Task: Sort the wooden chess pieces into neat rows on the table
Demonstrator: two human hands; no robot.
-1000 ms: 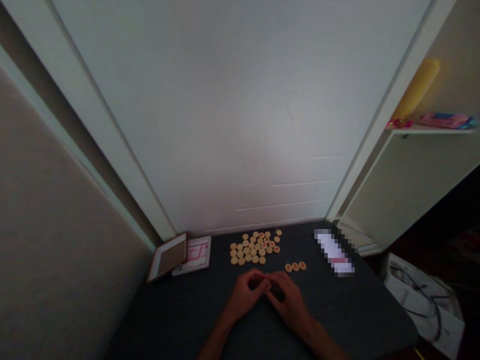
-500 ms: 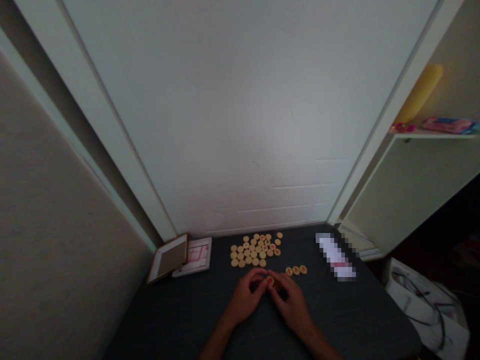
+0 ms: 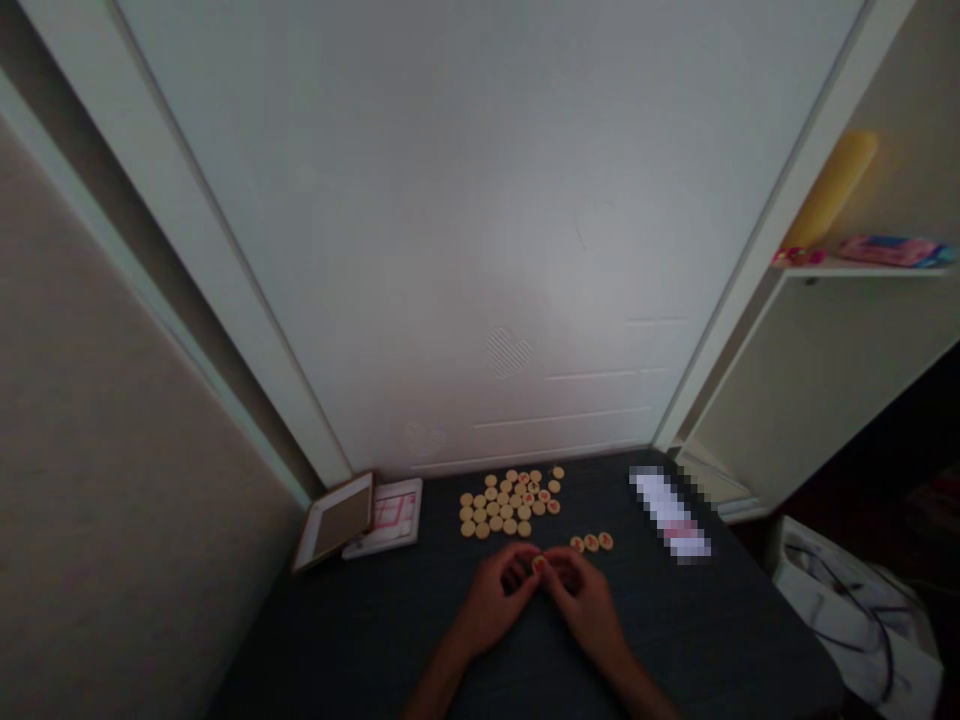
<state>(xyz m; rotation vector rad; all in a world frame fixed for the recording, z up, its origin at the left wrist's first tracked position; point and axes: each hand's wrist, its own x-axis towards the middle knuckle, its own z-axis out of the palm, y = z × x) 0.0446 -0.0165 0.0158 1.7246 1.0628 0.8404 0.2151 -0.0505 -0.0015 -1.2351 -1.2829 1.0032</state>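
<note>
My left hand (image 3: 491,598) and my right hand (image 3: 587,600) meet fingertip to fingertip over a dark table (image 3: 360,640). Between the fingertips sits one round wooden game piece (image 3: 538,565) with a red mark, pinched by both hands. Just beyond lies a cluster of several tan round pieces (image 3: 508,500), some with red marks. A short row of three red-marked pieces (image 3: 591,543) lies to the right of my hands.
A wooden-framed box lid (image 3: 337,518) and a white board with red lines (image 3: 388,513) lie at the table's back left. A blurred white object (image 3: 669,514) is at back right. A white wall panel rises behind; a shelf (image 3: 862,265) stands right, a bag (image 3: 855,610) below.
The hands have stayed together near the same spot; a red-marked piece that was hidden a second ago now shows between the fingertips. The view shifted slightly.
</note>
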